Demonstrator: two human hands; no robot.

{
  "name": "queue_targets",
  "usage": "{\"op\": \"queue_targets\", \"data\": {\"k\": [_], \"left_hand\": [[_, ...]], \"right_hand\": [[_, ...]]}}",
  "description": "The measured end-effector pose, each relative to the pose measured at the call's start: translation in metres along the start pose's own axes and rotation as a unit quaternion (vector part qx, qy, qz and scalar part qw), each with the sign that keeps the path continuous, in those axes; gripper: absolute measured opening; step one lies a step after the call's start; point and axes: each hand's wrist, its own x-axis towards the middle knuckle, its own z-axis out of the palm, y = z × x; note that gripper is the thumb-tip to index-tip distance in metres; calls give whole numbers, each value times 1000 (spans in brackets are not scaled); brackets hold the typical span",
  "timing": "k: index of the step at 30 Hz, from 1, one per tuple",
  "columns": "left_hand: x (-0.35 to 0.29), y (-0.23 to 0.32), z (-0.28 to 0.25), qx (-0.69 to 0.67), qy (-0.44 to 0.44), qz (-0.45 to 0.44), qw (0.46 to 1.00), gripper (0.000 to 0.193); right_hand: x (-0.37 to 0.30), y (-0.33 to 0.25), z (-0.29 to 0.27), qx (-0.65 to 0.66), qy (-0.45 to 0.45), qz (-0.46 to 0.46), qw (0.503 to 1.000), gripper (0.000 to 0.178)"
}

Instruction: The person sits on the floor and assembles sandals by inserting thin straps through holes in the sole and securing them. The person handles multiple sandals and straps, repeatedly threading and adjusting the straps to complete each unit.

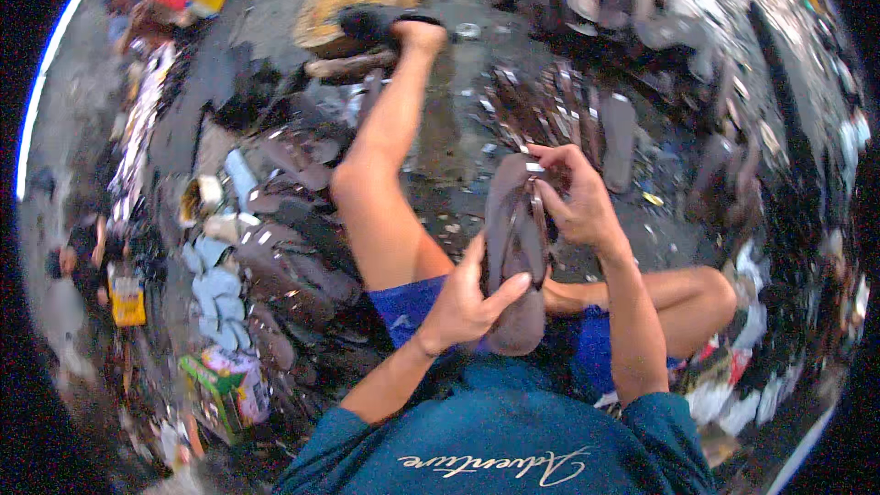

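A dark brown flip-flop point(515, 312) is held upright in front of my body, toe end pointing away from me. My left hand point(477, 301) wraps its lower half, with the thumb pressed across the face of the sole. At the far end, my right hand point(576, 194) pinches near the front of the flip-flop's glossy strap point(534, 206). Its fingertips are partly hidden by the sole edge, so I cannot make out any small part between them. Beyond that hand lies a bundle of dark brown straps point(550, 105) on the ground, beside a loose brown sole point(619, 142).
Piled brown flip-flops point(293, 270) and light blue pieces point(216, 289) lie to my left, with a green box point(213, 394) nearer me. A round wooden block point(353, 0) stands under my outstretched foot. More soles point(632, 5) lie far right. Other people point(78, 266) sit at far left.
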Motion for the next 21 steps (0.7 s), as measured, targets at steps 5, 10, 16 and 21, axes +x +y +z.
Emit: {"op": "queue_targets", "data": {"k": [5, 10, 16, 21], "left_hand": [[24, -21, -102, 243, 345, 162, 892, 78], [-18, -43, -251, 279, 521, 29, 806, 99], [18, -18, -176, 271, 451, 53, 849, 77], [45, -13, -102, -88, 283, 106, 949, 77]], "right_hand": [[46, 128, -47, -241, 118, 54, 962, 69], [27, 210, -80, -482, 194, 294, 802, 92], [20, 201, -114, -458, 295, 395, 740, 103], [36, 64, -8, -249, 119, -42, 960, 82]]}}
